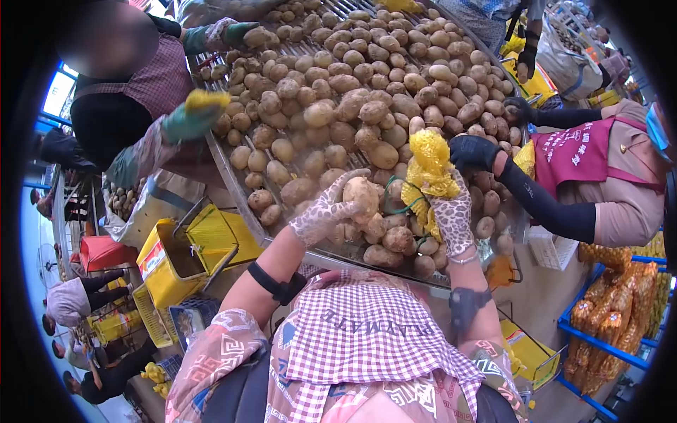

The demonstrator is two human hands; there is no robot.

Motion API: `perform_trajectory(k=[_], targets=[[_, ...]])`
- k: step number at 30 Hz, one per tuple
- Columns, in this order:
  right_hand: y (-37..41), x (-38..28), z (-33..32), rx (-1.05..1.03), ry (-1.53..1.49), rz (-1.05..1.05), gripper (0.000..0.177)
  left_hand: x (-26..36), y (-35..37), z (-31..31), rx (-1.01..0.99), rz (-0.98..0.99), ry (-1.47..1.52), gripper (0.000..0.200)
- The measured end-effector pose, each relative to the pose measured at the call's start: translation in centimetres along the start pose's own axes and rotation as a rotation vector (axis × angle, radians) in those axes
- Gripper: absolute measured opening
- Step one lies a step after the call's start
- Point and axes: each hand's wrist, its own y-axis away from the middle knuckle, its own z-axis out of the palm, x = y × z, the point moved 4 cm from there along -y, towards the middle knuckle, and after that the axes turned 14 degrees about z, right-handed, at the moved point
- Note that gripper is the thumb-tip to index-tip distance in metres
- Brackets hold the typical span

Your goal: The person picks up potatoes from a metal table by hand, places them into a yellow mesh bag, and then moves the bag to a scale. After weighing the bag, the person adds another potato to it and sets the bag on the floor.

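Observation:
A large metal sorting table [229,176] is heaped with brown potatoes [343,83]. My left hand [326,209], in a spotted glove, is closed round a pale potato [362,199] over the near part of the heap. To its right, my right hand [453,206], in a matching glove, grips a bunched yellow net [430,166] with a green cord looped from it. The net hangs over potatoes near the table's front edge. A co-worker's black-gloved hand [474,153] is close beside the net.
At the left, a co-worker in green gloves holds a yellow cloth [207,99]. Another in a maroon apron [575,151] leans in from the right. Yellow baskets [169,261] stand lower left; a blue rack [606,352] of filled net bags is lower right.

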Motion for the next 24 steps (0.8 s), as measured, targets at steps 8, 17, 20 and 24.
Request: perform_trajectory(k=[8,17,20,24], targets=[[0.3,1.4,1.2,-0.120,0.310,0.039,0.054,-1.4,0.4,-0.9,-0.118,0.014,-0.366,0.078],[3.3,-3.7,4.2,-0.179,0.501,-0.554,0.063,-0.8,0.5,-0.8,-0.110,0.110,-0.405,0.072],[0.4,4.0,0.8,-0.134,0.565,0.039,0.064,0.3,1.1,-1.4,-0.006,0.266,-0.515,0.073],[0.0,3.5,-0.1,-0.101,0.409,-0.075,0.063,1.4,2.0,-2.1,0.095,0.172,-0.185,0.079]])
